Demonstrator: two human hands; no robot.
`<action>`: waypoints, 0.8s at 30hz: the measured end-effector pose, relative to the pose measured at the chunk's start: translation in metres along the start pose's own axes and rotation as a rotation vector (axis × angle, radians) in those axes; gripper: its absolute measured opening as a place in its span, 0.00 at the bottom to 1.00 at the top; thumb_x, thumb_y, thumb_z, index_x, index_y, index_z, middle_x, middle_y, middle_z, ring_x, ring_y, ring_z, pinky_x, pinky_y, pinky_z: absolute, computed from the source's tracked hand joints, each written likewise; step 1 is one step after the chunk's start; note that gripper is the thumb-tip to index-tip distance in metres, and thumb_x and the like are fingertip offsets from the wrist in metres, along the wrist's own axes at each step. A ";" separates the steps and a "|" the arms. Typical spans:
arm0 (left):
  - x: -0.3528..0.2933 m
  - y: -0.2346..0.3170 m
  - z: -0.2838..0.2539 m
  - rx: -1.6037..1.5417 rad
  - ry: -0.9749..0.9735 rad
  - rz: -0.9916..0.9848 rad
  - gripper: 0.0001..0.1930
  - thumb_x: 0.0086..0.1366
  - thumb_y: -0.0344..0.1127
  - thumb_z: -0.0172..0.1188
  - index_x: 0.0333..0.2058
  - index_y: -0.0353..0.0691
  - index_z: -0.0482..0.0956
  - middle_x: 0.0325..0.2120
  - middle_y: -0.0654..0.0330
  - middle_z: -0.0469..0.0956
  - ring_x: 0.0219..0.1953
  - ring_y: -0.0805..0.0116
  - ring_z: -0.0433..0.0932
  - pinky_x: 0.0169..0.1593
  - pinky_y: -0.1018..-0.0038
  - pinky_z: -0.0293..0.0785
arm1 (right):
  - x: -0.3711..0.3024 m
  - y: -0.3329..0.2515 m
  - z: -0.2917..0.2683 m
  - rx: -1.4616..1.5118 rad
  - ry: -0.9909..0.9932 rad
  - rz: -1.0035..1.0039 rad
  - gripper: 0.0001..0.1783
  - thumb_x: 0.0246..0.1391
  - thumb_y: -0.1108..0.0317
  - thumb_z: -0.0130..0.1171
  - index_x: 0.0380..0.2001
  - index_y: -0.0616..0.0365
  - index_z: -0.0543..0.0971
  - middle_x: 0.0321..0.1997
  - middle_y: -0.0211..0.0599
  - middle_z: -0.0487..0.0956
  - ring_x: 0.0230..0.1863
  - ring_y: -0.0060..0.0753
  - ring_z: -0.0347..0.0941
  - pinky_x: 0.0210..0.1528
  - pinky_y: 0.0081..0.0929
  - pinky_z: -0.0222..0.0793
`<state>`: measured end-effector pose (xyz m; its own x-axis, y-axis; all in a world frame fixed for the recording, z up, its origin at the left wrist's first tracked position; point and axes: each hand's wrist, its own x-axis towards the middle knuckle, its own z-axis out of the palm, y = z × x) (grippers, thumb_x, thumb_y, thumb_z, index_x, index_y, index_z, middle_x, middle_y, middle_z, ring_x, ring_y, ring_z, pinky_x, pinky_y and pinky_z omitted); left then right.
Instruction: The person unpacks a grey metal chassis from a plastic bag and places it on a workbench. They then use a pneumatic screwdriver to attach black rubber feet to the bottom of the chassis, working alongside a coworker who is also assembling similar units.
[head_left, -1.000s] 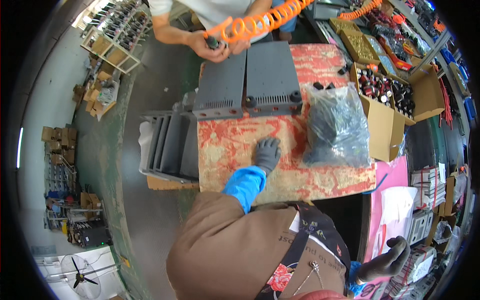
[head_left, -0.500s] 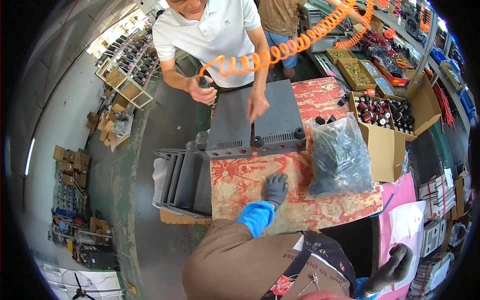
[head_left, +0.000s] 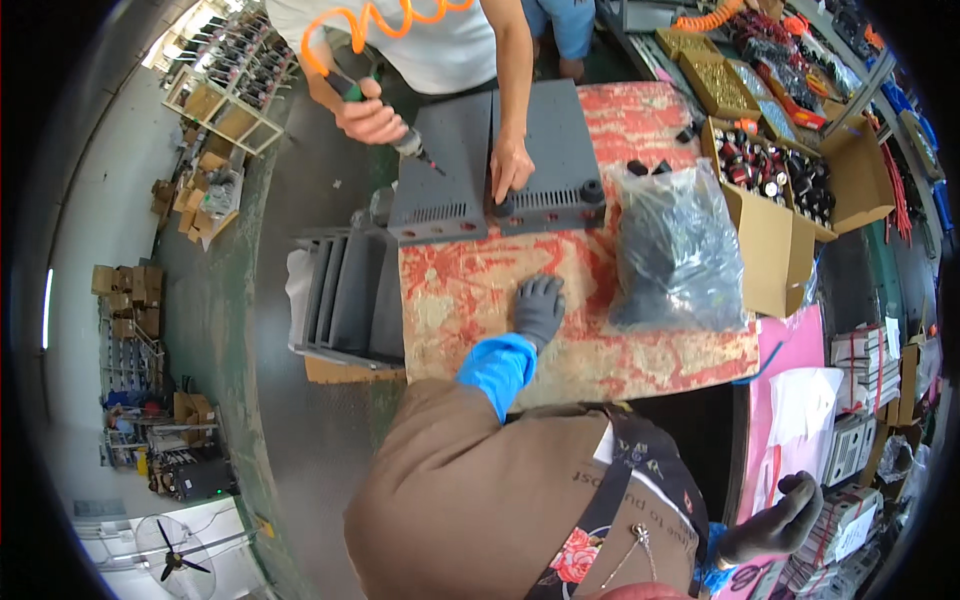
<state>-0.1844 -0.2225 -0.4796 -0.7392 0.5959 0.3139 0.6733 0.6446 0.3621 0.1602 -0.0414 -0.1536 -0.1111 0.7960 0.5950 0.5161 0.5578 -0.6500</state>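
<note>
While the right hand (head_left: pixel 775 520), gloved in dark grey, is hanging low beside the person's hip with fingers loosely curled around nothing, the left hand (head_left: pixel 539 308) in its grey glove and blue cuff is lying flat and unclenched on the worn red-painted wooden worktable (head_left: pixel 470 300). Just beyond its fingertips two grey slotted metal panels (head_left: pixel 505 160) are lying side by side. A clear plastic bag of black parts (head_left: pixel 675 250) is sitting to the right. Across the table, a co-worker's hand (head_left: pixel 510 165) is pressing on one panel.
</note>
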 end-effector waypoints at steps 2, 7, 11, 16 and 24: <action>0.000 0.002 -0.003 0.009 0.000 -0.001 0.18 0.61 0.40 0.55 0.49 0.44 0.76 0.48 0.55 0.75 0.55 0.52 0.69 0.61 0.54 0.62 | -0.001 0.006 0.001 0.020 -0.001 0.013 0.14 0.66 0.70 0.50 0.31 0.71 0.77 0.27 0.37 0.75 0.25 0.28 0.68 0.29 0.26 0.66; 0.000 0.001 -0.005 0.021 0.004 0.002 0.18 0.61 0.40 0.55 0.49 0.44 0.76 0.49 0.55 0.75 0.55 0.52 0.69 0.62 0.55 0.62 | 0.001 0.010 0.006 0.029 -0.040 0.008 0.13 0.65 0.71 0.49 0.32 0.71 0.78 0.28 0.37 0.76 0.25 0.27 0.68 0.29 0.26 0.66; 0.001 0.002 -0.006 0.003 0.006 -0.001 0.18 0.61 0.40 0.55 0.49 0.44 0.76 0.50 0.55 0.75 0.56 0.52 0.69 0.62 0.54 0.62 | 0.003 0.009 0.011 0.066 -0.060 0.010 0.12 0.64 0.72 0.50 0.32 0.71 0.78 0.28 0.37 0.76 0.25 0.27 0.68 0.30 0.26 0.66; 0.001 -0.001 -0.004 0.010 -0.004 -0.005 0.17 0.62 0.40 0.54 0.49 0.44 0.76 0.50 0.55 0.75 0.56 0.52 0.69 0.62 0.54 0.61 | 0.006 -0.004 0.021 0.056 -0.066 0.023 0.12 0.64 0.72 0.50 0.30 0.70 0.78 0.26 0.36 0.75 0.24 0.27 0.68 0.29 0.26 0.65; 0.003 -0.003 -0.004 0.007 -0.042 -0.013 0.18 0.61 0.41 0.54 0.49 0.44 0.76 0.50 0.55 0.75 0.56 0.53 0.69 0.62 0.54 0.61 | 0.023 -0.022 0.031 0.103 -0.180 0.042 0.11 0.62 0.73 0.50 0.28 0.69 0.78 0.24 0.36 0.75 0.23 0.28 0.69 0.25 0.25 0.65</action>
<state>-0.1891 -0.2243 -0.4764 -0.7470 0.6065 0.2722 0.6636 0.6558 0.3600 0.1196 -0.0278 -0.1400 -0.2456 0.8433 0.4780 0.4354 0.5365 -0.7229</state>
